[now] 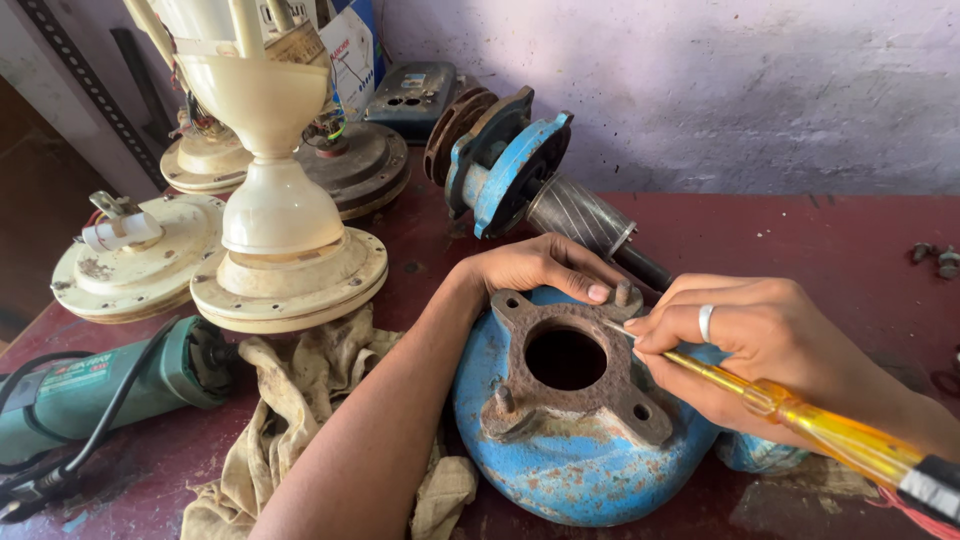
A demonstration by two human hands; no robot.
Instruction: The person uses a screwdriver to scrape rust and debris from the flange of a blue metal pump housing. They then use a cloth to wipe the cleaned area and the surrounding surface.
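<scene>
A blue pump housing with a rusty flange and round opening lies on the red table. My left hand rests over its far rim, fingertips touching the flange near a stud. My right hand, wearing a ring, grips a yellow-handled screwdriver; its thin tip touches the flange's right edge beside the opening.
Behind the housing lies a blue end cover with a motor rotor. Cream ceiling fan bodies stand at the left. A green angle grinder with cable and a dirty rag lie at front left. Small bolts sit far right.
</scene>
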